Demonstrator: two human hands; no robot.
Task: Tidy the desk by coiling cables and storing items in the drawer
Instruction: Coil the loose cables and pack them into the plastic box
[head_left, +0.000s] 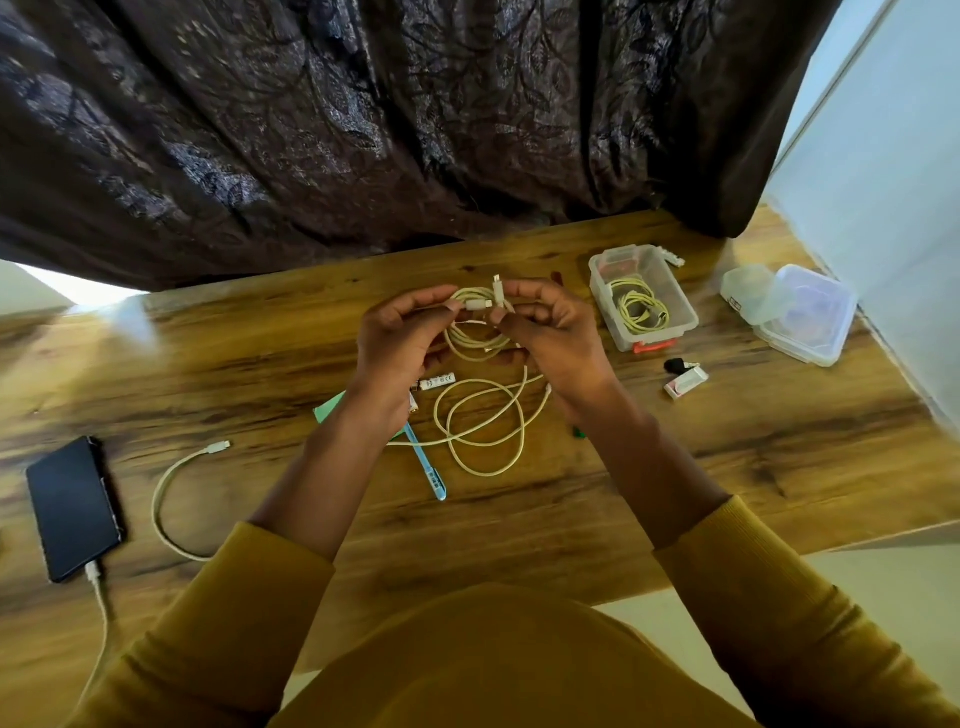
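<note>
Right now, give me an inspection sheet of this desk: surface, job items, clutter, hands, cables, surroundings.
Surface: wooden desk, glossy grain.
Job's things: pale cable, partly coiled in the hands, the rest looped on the desk; open clear box holding a coiled yellow cable. No drawer seen.
Clutter: blue pen, green card, small white and black items, clear lids, batteries.
Hands: left hand and right hand both pinch the pale cable.
Cables: short white cable loose; phone plugged into a charging lead.
Surroundings: dark curtain, pale wall.
</note>
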